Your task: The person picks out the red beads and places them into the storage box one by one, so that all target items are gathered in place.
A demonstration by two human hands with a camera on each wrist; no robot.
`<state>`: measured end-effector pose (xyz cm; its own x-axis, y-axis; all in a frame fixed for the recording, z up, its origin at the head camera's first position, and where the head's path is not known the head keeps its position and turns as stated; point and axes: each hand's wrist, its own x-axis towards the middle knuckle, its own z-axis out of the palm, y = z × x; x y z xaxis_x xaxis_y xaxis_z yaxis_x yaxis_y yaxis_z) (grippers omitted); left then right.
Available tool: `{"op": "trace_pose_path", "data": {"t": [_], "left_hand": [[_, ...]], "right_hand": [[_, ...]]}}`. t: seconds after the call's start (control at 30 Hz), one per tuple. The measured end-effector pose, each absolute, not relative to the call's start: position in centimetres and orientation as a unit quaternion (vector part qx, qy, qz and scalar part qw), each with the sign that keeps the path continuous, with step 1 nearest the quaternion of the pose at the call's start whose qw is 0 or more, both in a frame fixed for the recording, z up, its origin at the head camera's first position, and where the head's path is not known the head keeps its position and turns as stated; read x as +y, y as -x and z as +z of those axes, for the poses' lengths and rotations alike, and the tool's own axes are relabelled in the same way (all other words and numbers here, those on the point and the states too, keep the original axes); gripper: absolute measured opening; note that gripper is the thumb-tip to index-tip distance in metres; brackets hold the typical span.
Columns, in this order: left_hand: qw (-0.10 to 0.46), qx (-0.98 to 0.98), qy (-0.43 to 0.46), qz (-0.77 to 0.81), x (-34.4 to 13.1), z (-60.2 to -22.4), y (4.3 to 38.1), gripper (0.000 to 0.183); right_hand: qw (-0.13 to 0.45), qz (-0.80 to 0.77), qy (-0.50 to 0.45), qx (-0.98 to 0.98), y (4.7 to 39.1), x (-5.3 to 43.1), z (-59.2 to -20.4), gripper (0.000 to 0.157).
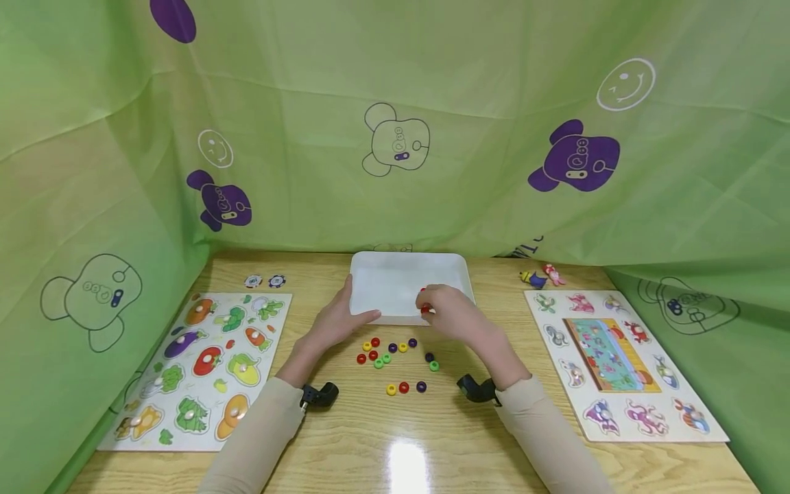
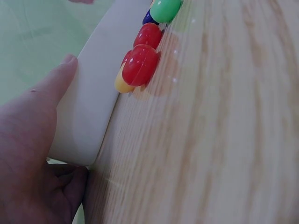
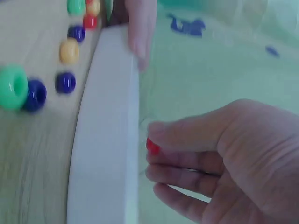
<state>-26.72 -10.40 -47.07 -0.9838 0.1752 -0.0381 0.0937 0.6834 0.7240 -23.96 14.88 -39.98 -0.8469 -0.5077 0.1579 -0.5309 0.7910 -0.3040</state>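
Right hand [image 1: 455, 312] pinches a red bead [image 3: 153, 147] over the white tray [image 1: 385, 281], left hand [image 1: 335, 320] gripping its near-left corner, loose beads [image 1: 404, 387] on the surface [image 1: 345, 439] in front: apparently mid-transfer, next move likely calls for loosening that pinch.

Glare whitens the table [image 1: 352, 439] — wrist views are dimmer, right blurred.

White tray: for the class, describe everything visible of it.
The white tray is a shallow rectangle with rounded corners and smooth, plastic-looking walls. It sits open side up on the wooden table. The left hand grips its near-left corner; the right hand, pinching a red bead, hides part of its inside.
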Motion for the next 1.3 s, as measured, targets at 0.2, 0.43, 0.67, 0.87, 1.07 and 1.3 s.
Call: {"op": "trace_pose_path", "data": {"t": [0.2,0.43,0.67,0.87,1.07,1.3], "left_hand": [[0.050,0.916,-0.075,0.391,-10.5,-47.1,26.8,0.116],[0.047,0.915,-0.079,0.393,-10.4,-47.2,26.9,0.115],[0.046,0.916,-0.075,0.391,-10.3,-47.3,27.0,0.115],[0.046,0.915,-0.076,0.394,-10.3,-47.4,27.0,0.116],[0.049,0.915,-0.072,0.395,-10.3,-47.5,26.9,0.114],[0.045,0.918,-0.071,0.389,-10.4,-47.4,26.9,0.117]], "right_hand": [[0.029,0.172,-0.164,-0.971,26.5,16.0,-41.4,0.018],[0.029,0.189,-0.132,-0.973,28.2,16.5,-43.3,0.015],[0.030,0.206,-0.113,-0.972,28.8,16.9,-44.6,0.017],[0.023,0.213,-0.111,-0.970,28.7,17.1,-44.7,0.017],[0.018,0.214,-0.104,-0.971,28.1,17.2,-43.9,0.019],[0.050,0.197,-0.143,-0.969,26.3,16.9,-42.1,0.019]]}}
